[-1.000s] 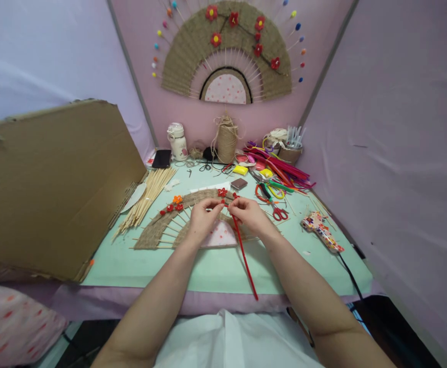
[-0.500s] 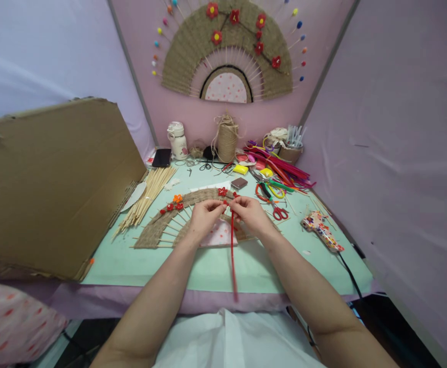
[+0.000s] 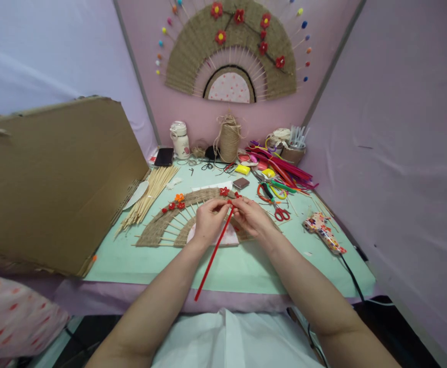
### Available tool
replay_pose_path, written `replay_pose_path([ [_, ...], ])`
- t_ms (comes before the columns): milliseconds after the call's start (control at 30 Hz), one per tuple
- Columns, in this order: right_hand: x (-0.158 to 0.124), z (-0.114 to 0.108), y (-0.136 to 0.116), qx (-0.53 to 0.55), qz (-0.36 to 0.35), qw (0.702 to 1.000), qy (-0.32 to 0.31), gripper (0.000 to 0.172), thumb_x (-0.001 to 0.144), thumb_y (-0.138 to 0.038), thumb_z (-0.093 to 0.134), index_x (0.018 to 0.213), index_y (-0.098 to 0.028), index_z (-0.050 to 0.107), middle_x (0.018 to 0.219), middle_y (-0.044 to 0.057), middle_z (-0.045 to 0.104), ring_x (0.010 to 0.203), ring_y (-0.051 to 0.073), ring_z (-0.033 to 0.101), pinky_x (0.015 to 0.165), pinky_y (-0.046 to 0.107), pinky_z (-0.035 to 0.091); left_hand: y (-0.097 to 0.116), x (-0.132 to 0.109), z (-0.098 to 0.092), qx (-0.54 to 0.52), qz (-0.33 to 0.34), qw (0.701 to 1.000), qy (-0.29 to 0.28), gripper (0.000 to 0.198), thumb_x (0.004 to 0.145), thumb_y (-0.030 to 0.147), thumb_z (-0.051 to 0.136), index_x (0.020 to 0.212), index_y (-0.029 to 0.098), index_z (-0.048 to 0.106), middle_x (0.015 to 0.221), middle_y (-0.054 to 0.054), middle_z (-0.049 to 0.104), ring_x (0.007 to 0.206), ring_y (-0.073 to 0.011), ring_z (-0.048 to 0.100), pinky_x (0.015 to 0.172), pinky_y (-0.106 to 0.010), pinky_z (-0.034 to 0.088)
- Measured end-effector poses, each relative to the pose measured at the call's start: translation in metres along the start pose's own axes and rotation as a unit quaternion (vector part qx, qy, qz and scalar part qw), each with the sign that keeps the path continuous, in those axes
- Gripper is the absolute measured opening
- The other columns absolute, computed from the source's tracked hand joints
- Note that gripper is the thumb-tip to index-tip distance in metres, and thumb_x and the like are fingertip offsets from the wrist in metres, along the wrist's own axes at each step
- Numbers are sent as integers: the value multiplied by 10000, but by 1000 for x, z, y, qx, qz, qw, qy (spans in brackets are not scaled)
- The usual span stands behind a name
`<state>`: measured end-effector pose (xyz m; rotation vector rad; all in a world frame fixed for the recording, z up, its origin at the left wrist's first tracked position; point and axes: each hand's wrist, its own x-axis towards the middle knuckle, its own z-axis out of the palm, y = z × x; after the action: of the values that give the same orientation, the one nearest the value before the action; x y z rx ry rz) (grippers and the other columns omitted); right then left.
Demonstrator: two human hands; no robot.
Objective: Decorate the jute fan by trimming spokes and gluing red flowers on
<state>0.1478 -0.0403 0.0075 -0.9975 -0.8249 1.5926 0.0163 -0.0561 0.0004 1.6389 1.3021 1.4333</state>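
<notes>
Between the fingertips of both hands is a red pipe cleaner (image 3: 213, 258), its long free end slanting down and left toward the table edge. My left hand (image 3: 211, 220) pinches its upper end, where a small red bend shows. My right hand (image 3: 251, 215) is closed on the same end, the fingertips meeting the left ones. Beneath the hands lies a woven twine fan (image 3: 152, 232) on sticks, with red flowers (image 3: 224, 191) and an orange flower (image 3: 179, 198) along its band. The hands cover part of the fan's middle and right side.
Red-handled scissors (image 3: 281, 212) and pliers (image 3: 267, 191) lie right of the fan, near a pile of pipe cleaners (image 3: 285, 166). A patterned glue gun (image 3: 324, 232) rests farther right. Bamboo sticks (image 3: 147, 199) and a cardboard sheet (image 3: 54, 184) are left. A twine spool (image 3: 229, 140) stands behind.
The pipe cleaner's free end has swung from hanging straight down to slanting left. Both hands stay together in nearly the same place, and the view has shifted slightly.
</notes>
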Motion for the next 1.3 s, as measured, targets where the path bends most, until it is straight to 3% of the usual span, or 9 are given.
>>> replay_pose_path([
  [100,0,-1,-1,17,5,1000,1,242,617,-282,793,682,-179,584,601,-42,571,480,42,495,470,158,470,-4,1,2,-15,-25,1000,-11,126,774,229,629,841,193,730,854,-49,721,786,-174,638,740,-278,476],
  [433,2,-4,2,32,-12,999,0,319,576,-316,784,641,-208,492,534,-66,494,465,67,411,407,202,314,-10,-1,5,67,96,992,-46,282,767,139,620,1024,233,688,1081,-78,678,1065,-234,579,978,-374,415],
  [600,4,-3,6,30,-12,999,7,326,576,-308,764,627,-215,455,522,-74,436,467,75,371,413,215,249,-11,-3,6,106,125,985,-53,321,776,120,594,1069,231,661,1086,-85,667,1070,-243,563,974,-390,408],
  [967,0,2,8,-13,-73,996,41,298,573,-342,752,587,-201,489,550,-64,470,489,72,345,454,232,234,-8,-5,7,73,150,986,10,186,858,253,569,982,207,699,973,-75,702,942,-202,620,879,-336,461],
  [1133,-4,3,8,-54,-116,990,62,217,612,-310,718,574,-195,537,520,-71,459,498,82,338,494,246,245,-9,-5,8,50,98,993,41,160,825,293,614,851,182,727,873,-65,729,857,-200,651,813,-319,483],
  [1300,-9,3,1,-154,-199,967,50,179,720,-347,671,665,-190,603,640,-32,561,635,125,484,639,267,386,-9,-1,7,-64,-31,997,36,210,780,358,661,790,161,733,777,-57,721,747,-183,636,700,-288,470],
])
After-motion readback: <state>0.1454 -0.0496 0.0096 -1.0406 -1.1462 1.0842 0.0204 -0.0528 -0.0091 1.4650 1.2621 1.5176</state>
